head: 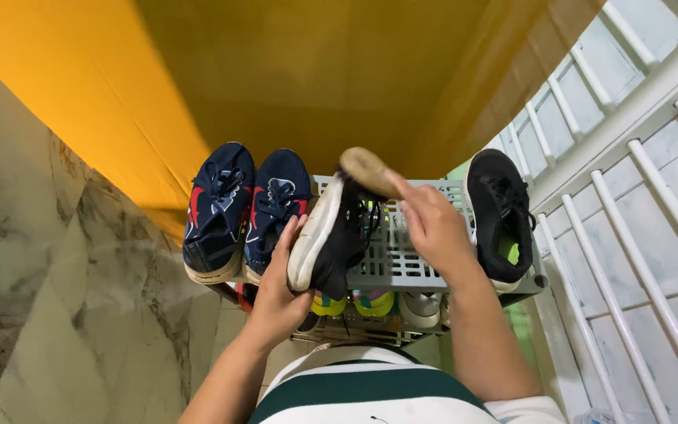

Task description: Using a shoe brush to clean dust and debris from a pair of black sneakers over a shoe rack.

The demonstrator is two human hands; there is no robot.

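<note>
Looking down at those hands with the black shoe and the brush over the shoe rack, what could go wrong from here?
The left hand grips the black shoe only at its white sole, tipped on its side above the rack; it might slip onto the shoes below. The brush in the right hand could flick dirt onto the navy pair. The other black shoe sits at the rack's edge, where an elbow could nudge it.

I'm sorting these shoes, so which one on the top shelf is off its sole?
The black shoe with the white sole, tilted on its side in the left hand. The two navy shoes and the other black shoe sit flat on the rack.
</note>
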